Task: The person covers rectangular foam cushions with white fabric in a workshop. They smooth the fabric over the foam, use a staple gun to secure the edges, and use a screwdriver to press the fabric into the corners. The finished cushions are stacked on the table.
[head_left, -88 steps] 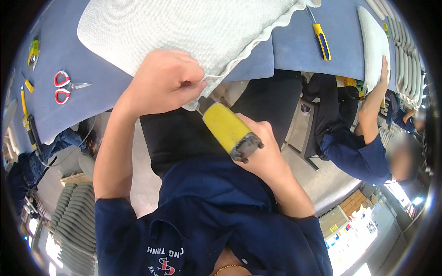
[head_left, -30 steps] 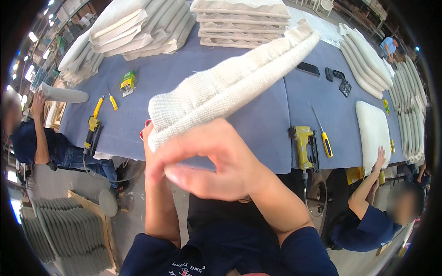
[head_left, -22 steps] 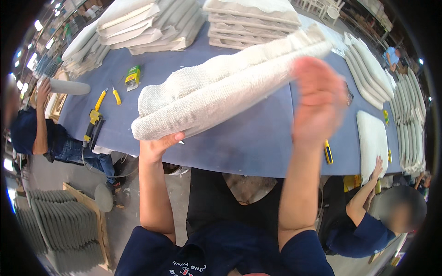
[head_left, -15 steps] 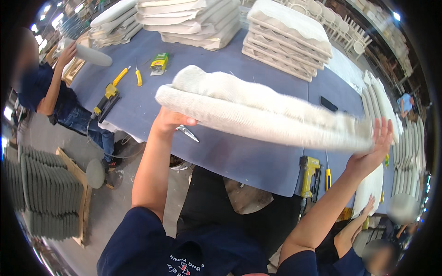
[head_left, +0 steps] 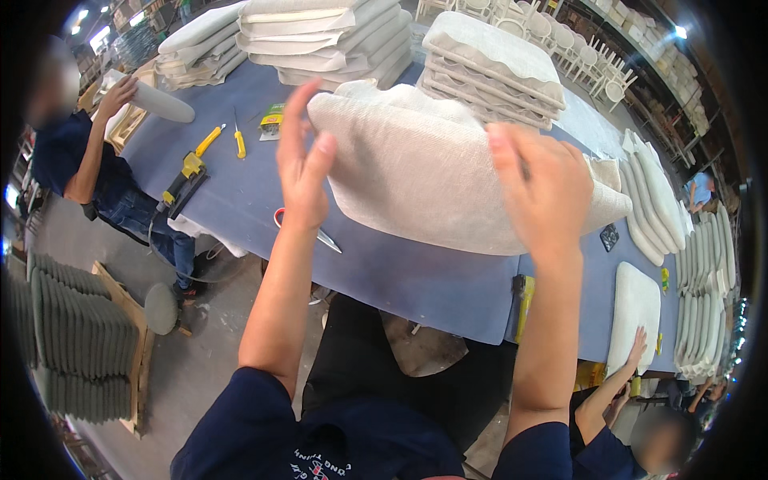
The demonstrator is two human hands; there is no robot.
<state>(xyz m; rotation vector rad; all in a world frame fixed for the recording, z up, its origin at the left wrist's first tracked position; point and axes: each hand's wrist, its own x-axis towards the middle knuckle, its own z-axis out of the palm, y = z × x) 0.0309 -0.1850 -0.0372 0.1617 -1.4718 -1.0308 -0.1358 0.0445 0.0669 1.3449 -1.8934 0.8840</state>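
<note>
The fabric-covered cushion (head_left: 408,184), in pale woven cloth, is tilted above the blue-grey worktable (head_left: 416,280), its broad face toward the viewer and its gathered cloth edge uppermost; the left hand (head_left: 306,152) is at the cushion's left end, thumb and fingers parted widely rather than closed, though whether they touch the cloth cannot be told; the right hand (head_left: 544,180), slightly blurred, lies in front of the cushion's right part, fingertips at the upper edge, and whether it grasps that edge cannot be told. Near the left forearm, and partly hidden by it, lie red-handled scissors (head_left: 329,241); farther left are a yellow-and-black staple gun (head_left: 193,166), a slim yellow-handled tool (head_left: 240,145) and a green-and-yellow packet (head_left: 272,120); a second staple gun (head_left: 525,308) shows partly behind the right forearm. Behind the cushion rise a tall cushion stack (head_left: 328,32) and, to its right, a shorter cushion stack (head_left: 490,68); at the left, a co-worker (head_left: 60,164) holds a rolled or edge-on grey cushion (head_left: 164,102); at the right, another co-worker's hand (head_left: 638,346) rests on a pale cushion (head_left: 636,304); dark grey cushions (head_left: 84,344) stand packed together on the floor at lower left.
</note>
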